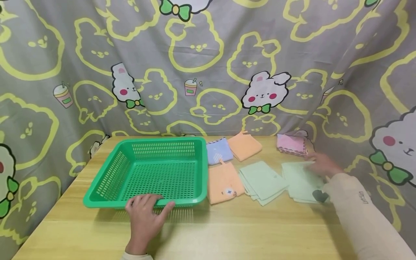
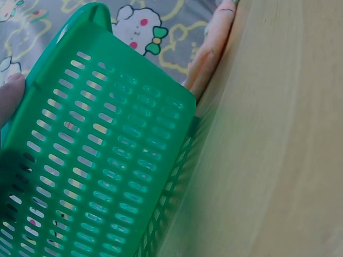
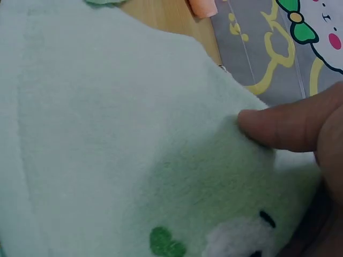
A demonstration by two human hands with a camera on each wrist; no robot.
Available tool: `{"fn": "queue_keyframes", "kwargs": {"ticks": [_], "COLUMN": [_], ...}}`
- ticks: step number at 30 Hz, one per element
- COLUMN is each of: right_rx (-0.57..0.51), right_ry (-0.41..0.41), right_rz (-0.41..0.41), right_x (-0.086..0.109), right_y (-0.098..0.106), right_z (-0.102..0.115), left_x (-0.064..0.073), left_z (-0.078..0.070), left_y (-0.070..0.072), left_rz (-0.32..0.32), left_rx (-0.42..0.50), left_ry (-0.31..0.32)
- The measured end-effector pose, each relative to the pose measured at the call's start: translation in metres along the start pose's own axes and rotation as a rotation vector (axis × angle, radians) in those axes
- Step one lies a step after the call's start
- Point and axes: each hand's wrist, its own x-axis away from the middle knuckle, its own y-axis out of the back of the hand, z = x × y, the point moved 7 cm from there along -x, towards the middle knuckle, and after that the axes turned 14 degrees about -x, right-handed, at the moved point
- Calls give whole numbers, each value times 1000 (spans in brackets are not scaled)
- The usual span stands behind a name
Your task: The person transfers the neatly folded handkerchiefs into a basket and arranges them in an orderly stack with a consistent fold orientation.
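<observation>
My left hand grips the near rim of a green perforated plastic basket, its thumb outside. In the left wrist view, the thumb lies at the rim of the basket. My right hand, blurred, is over the upper right of a folded pale green towel, close to a pink towel. Up close in the right wrist view, the thumb lies over the edge of the green towel, which has a clover and a white animal face; the other fingers are hidden.
Between basket and right hand lie a blue towel, an orange towel, another orange towel and a second pale green towel. All rest on a wooden table. A patterned grey curtain hangs behind and at both sides.
</observation>
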Motion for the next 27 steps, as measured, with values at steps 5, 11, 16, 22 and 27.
{"fn": "queue_keyframes", "kwargs": {"ticks": [5,11,16,22,27], "right_rx": [15,-104,-130,-104,-70], "right_ry": [36,-37,-36,-36,-22], "right_rz": [21,-60,-104,-163,-143], "right_x": [-3,-3,-1,2,7], "right_y": [-2,0,-1,4,5], "right_z": [4,-12,-12,-18,-17], "left_x": [0,2,4,1,2], "left_z": [1,2,2,0,-1], "left_y": [0,1,2,1,1], "left_rz": [-10,-5,-16,-11,-2], "left_rx": [-2,-4,-2,-4,-10], "left_ry": [0,0,-9,-12,-12]}}
